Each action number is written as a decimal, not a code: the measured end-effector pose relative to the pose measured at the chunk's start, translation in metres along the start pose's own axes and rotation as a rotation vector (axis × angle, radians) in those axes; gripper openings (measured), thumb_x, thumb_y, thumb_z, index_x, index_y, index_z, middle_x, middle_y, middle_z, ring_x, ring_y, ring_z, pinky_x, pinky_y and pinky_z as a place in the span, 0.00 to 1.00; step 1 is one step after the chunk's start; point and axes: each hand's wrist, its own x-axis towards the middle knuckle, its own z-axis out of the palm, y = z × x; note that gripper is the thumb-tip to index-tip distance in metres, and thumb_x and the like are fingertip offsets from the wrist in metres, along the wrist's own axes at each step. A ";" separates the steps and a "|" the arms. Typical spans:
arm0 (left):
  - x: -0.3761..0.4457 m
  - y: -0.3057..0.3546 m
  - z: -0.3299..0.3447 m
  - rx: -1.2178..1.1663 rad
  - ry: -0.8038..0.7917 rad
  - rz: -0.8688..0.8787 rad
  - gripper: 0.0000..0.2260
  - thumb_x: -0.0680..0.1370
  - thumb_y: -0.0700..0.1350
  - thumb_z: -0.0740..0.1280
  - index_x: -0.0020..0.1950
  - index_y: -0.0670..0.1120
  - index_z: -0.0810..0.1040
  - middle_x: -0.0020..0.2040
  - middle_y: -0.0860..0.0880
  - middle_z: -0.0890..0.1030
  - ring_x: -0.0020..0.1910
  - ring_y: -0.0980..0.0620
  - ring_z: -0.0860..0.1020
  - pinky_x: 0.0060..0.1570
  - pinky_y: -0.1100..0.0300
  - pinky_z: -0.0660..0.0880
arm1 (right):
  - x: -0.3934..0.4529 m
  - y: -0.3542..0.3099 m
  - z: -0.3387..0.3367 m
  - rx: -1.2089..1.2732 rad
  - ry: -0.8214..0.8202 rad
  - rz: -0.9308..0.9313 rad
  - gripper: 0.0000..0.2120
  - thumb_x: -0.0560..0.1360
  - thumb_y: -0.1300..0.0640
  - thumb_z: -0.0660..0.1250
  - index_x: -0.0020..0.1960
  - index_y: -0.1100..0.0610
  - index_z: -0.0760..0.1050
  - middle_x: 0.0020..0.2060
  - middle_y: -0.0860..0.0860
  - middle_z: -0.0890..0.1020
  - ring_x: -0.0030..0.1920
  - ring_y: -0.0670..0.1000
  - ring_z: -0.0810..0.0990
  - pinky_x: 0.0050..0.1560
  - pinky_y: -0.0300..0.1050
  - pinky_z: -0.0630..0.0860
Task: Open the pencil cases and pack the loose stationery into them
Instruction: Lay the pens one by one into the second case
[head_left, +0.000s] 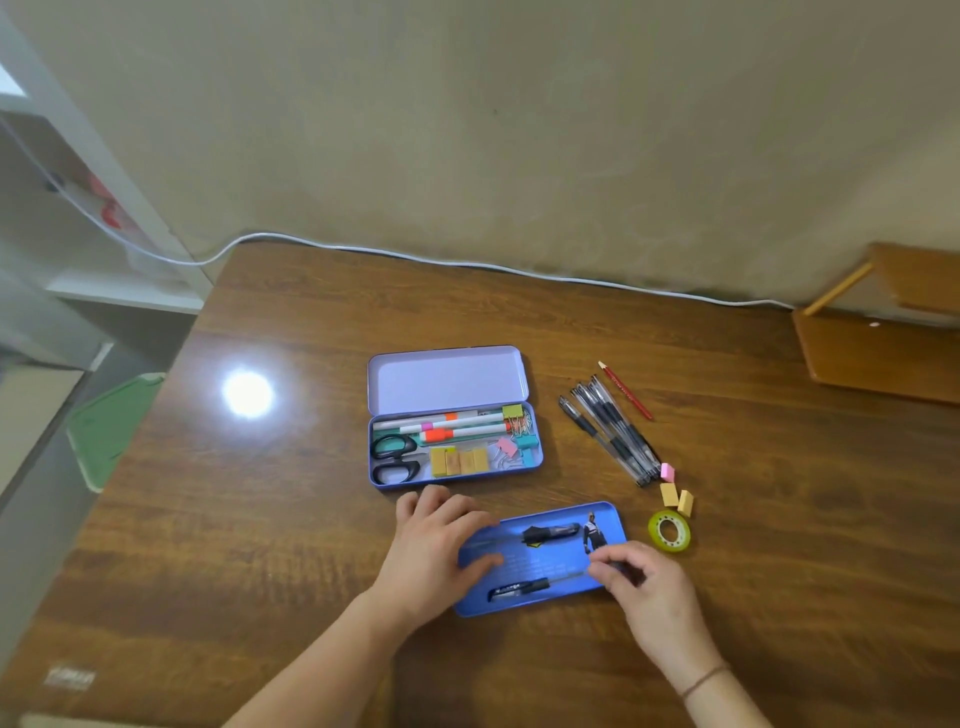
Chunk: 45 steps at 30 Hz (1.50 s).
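A blue pencil case (550, 558) lies flat near the table's front, with a printed figure on its blue surface. Two black pens rest on it, one near its far edge (551, 531) and one near its front edge (519, 590). My left hand (436, 545) covers the case's left end, thumb on the blue surface. My right hand (644, 587) pinches the clear end of the front pen. Behind stands a lilac pencil case (447, 379), lid up, holding markers, scissors, erasers and clips. Loose black pens (608, 434) lie to the right.
A red pencil (626, 391) lies beside the loose pens. Pink and yellow erasers (675, 496) and a green tape roll (669, 530) sit right of the blue case. A white cable (467, 263) runs along the table's back edge. A wooden chair (883, 353) stands at the right.
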 end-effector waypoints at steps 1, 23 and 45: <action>0.003 0.000 -0.002 0.020 -0.034 0.007 0.14 0.72 0.58 0.73 0.55 0.57 0.81 0.52 0.60 0.79 0.52 0.52 0.73 0.52 0.51 0.68 | 0.001 -0.001 0.000 -0.091 -0.025 -0.086 0.08 0.67 0.56 0.77 0.37 0.44 0.81 0.36 0.35 0.81 0.44 0.38 0.78 0.43 0.32 0.73; 0.013 0.005 -0.004 -0.231 -0.014 -0.268 0.03 0.75 0.47 0.73 0.46 0.56 0.84 0.45 0.62 0.81 0.49 0.56 0.71 0.55 0.53 0.60 | 0.032 -0.017 0.036 -0.360 0.116 -0.509 0.06 0.69 0.61 0.75 0.44 0.55 0.81 0.41 0.47 0.79 0.42 0.47 0.78 0.41 0.40 0.78; -0.001 -0.003 0.012 -0.096 0.075 -0.119 0.05 0.73 0.54 0.73 0.47 0.57 0.81 0.49 0.62 0.78 0.50 0.57 0.72 0.54 0.49 0.66 | 0.092 -0.011 -0.018 -0.602 0.317 -0.098 0.08 0.72 0.50 0.71 0.50 0.50 0.82 0.43 0.45 0.76 0.43 0.46 0.67 0.33 0.40 0.65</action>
